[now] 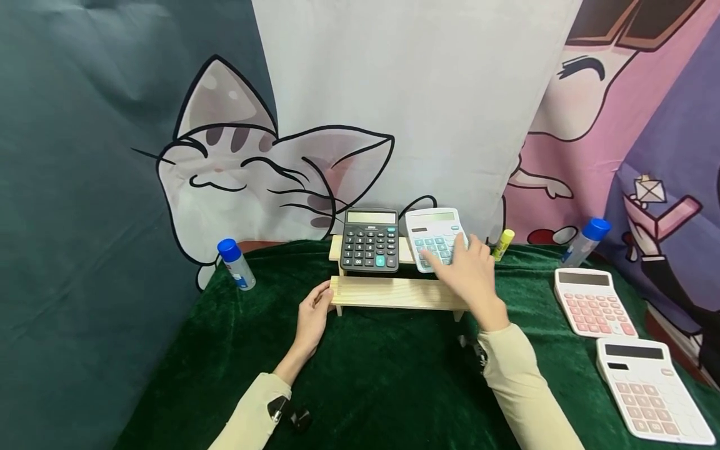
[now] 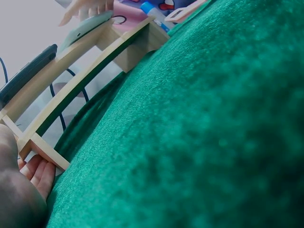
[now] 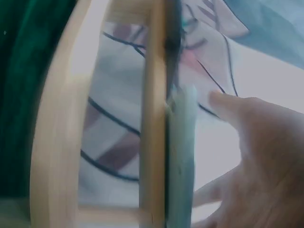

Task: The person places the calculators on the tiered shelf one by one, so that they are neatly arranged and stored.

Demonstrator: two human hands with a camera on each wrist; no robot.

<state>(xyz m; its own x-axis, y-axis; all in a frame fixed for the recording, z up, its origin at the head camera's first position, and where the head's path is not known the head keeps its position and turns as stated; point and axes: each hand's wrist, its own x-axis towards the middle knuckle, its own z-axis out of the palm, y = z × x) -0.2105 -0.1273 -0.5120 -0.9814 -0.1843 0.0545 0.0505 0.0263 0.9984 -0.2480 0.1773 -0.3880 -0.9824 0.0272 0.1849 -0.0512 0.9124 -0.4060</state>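
The person's left hand [image 1: 312,319] grips the left end of the wooden stand [image 1: 394,294], fingers curled in behind its leg. The stand sits near the far edge of the green-draped table [image 1: 394,381]. Over the stand's right end reaches the right hand [image 1: 475,278], thumb and fingers spread apart above the white-and-blue calculator [image 1: 432,228]; I can't tell whether any fingertip touches it. That calculator lies on the right part of the upper shelf [image 1: 406,251], just beside the black calculator [image 1: 371,240], which is at the shelf's left end. Towards the table's far left corner there's a blue-capped bottle [image 1: 237,265], upright. A yellow tube [image 1: 503,245] is at the far edge, right of the stand, with another blue-capped container [image 1: 585,242] nearer the far right corner. Down the right edge lie a pink-keyed calculator [image 1: 596,303] and, closer to the person, a larger white calculator [image 1: 649,390]
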